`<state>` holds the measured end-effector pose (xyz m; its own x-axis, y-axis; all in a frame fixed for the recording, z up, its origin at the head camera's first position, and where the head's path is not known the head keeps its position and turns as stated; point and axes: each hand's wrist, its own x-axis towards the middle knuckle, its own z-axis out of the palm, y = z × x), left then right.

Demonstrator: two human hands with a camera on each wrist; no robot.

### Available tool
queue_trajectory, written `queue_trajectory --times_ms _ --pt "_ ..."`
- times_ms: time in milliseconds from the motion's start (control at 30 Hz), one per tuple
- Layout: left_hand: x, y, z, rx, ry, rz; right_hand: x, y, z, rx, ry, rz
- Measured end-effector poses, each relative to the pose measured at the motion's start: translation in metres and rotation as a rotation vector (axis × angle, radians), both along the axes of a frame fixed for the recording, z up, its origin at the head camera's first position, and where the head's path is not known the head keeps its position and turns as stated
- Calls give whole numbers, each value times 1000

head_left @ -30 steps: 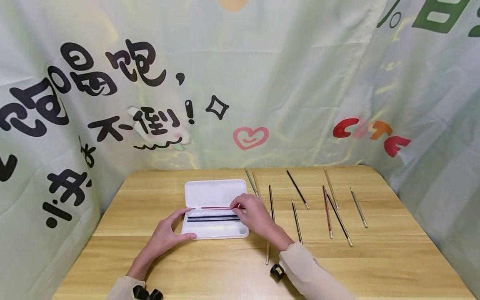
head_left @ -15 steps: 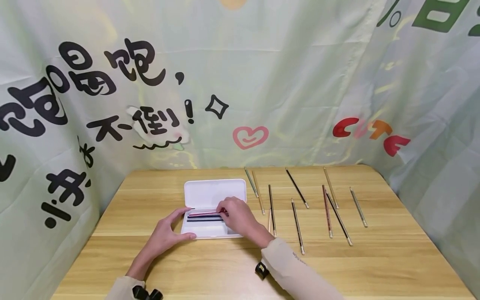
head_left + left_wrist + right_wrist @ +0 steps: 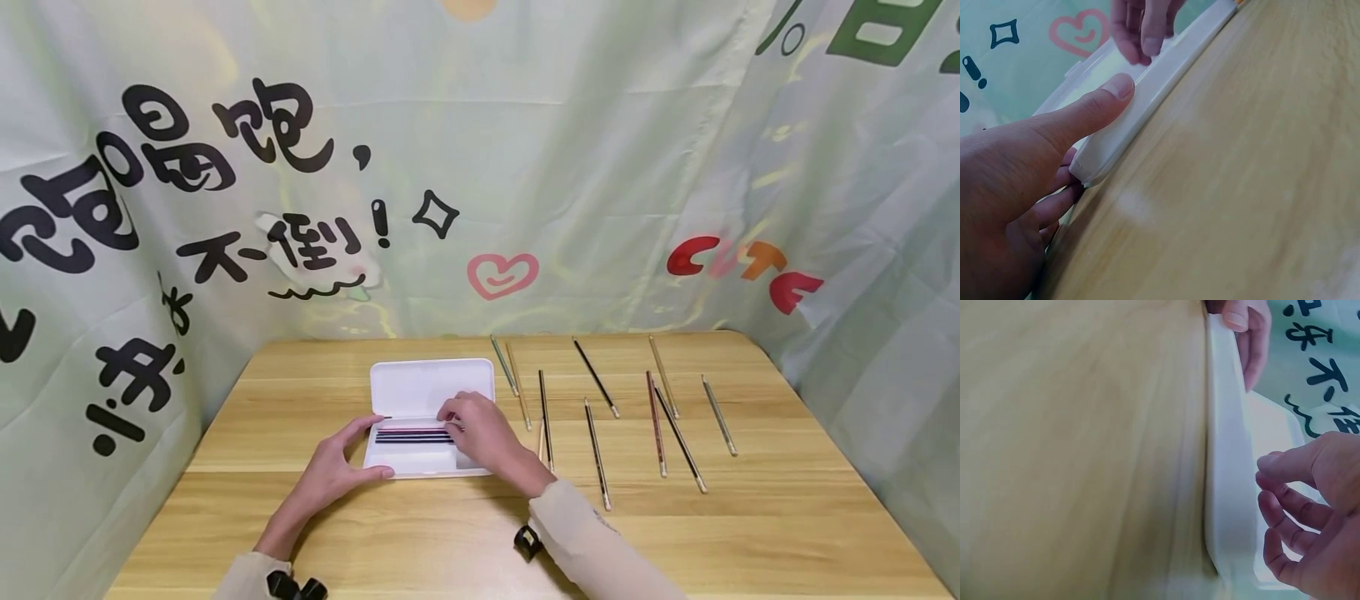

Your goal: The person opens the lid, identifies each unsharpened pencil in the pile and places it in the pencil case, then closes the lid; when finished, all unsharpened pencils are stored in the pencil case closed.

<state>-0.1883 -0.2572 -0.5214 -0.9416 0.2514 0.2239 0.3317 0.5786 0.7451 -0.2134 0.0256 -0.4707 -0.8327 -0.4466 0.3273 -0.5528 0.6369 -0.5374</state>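
Note:
A white pencil case [image 3: 431, 387] lies open on the table with its lid folded back. Several pencils [image 3: 412, 440] rest side by side in its tray, a dark red pencil [image 3: 408, 431] rearmost among dark ones. My left hand [image 3: 333, 468] grips the case's left end, the thumb on the front rim and the fingers around the far side. Over the right part of the tray is my right hand [image 3: 483, 429]. Its fingers [image 3: 1294, 528] are loosely curled in the right wrist view, thumb and index tips close together with no pencil visible between them. The pencils' right ends are hidden behind this hand.
Several loose pencils are spread to the right of the case, among them a black pencil [image 3: 596, 379], a red pencil [image 3: 656, 425] and a grey pencil [image 3: 718, 417]. A printed curtain [image 3: 585, 167] hangs behind the wooden table [image 3: 420, 533].
My right hand has moved left and brought the dark red pencil from the hinge line down into the tray, where it now lies alongside the dark pencils. My left hand has stayed put.

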Motion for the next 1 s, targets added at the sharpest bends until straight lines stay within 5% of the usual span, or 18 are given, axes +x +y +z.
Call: queue_trajectory --times_ms 200,567,1000 --pt "-1 0 0 -1 4 -2 8 23 8 -80 -47 -32" --pt "-1 0 -2 -3 16 -4 24 85 20 -221 50 -100" --pt "0 0 -1 1 8 0 38 157 18 -189 145 -277"
